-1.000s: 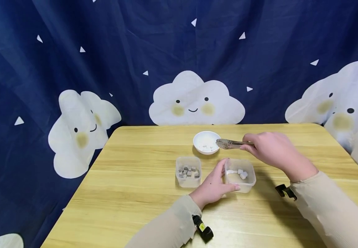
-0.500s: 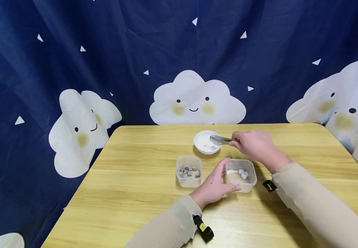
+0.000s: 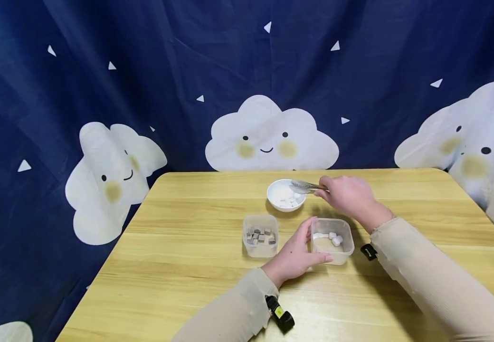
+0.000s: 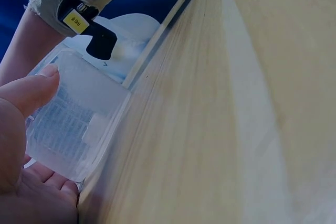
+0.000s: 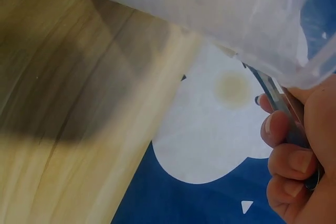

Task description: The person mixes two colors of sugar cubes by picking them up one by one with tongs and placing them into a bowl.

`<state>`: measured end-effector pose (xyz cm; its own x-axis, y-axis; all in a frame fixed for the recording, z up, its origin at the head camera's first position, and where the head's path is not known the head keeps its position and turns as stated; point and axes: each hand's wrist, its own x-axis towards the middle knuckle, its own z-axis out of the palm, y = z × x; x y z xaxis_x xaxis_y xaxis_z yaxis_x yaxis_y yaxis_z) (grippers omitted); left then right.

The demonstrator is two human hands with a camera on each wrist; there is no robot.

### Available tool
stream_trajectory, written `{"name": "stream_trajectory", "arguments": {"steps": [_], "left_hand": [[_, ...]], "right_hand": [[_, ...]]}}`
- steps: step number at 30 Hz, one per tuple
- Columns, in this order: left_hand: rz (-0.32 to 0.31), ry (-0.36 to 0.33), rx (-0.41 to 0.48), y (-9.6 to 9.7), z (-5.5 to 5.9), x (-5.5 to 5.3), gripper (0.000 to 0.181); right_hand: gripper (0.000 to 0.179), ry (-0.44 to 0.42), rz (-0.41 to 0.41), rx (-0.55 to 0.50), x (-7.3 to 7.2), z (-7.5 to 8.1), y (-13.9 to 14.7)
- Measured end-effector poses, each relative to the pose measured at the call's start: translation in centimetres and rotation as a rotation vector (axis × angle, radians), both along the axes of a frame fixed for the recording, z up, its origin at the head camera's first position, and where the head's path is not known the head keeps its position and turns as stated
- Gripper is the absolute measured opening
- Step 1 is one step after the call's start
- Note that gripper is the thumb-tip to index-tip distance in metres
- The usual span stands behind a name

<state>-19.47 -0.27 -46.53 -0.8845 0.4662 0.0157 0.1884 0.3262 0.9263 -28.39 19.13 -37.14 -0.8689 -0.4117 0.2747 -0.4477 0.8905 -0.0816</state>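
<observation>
My left hand [image 3: 291, 259] grips the near-left side of a clear plastic box [image 3: 342, 259], thumb along the front wall and fingers behind it. Several white cubes [image 3: 337, 241] lie at the back of that box. In the left wrist view the thumb presses the box wall [image 4: 79, 77] from one side, with fingers curled at its lower edge. My right hand [image 3: 349, 197] holds metal tongs [image 3: 312, 186] by the handle. Their perforated tips hang over the right side of a white bowl [image 3: 275, 194], which has several small white pieces at its bottom.
A second clear plastic box [image 3: 261, 252] with several grey cubes [image 3: 261, 239] stands left of my left hand. All of it rests on a wooden table [image 3: 178, 266]. Behind the table's far edge hangs a blue curtain [image 3: 178, 57] with clouds.
My right hand has carried the tongs leftward from the bowl's right rim to over the bowl, then slightly up. More white shows in the bowl. My left hand stays on the box.
</observation>
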Motion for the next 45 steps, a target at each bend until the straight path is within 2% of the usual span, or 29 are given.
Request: {"name": "stream_trajectory", "arguments": {"steps": [5,17,24,30,38,45], "left_hand": [[0.000,-0.004,0.010,0.1,0.0,-0.1,0.100],[-0.007,-0.023,0.027,0.2,0.1,0.0,0.099],[0.011,-0.030,-0.007,0.2,-0.1,0.0,0.098],[0.003,-0.045,0.006,0.2,-0.1,0.0,0.097],[0.010,-0.039,0.011,0.3,0.2,0.2,0.098],[0.008,-0.044,0.007,0.1,-0.1,0.1,0.100]], "right_hand": [[0.027,-0.021,-0.004,0.002,0.2,0.3,0.3],[0.045,-0.054,-0.009,-0.047,1.8,1.2,2.2],[0.047,-0.064,-0.009,-0.065,2.9,1.5,3.8],[0.038,-0.035,0.062,-0.066,4.3,2.4,5.6],[0.028,0.058,0.182,-0.062,5.8,3.3,7.1],[0.025,0.047,0.278,-0.023,6.9,4.4,7.7]]}}
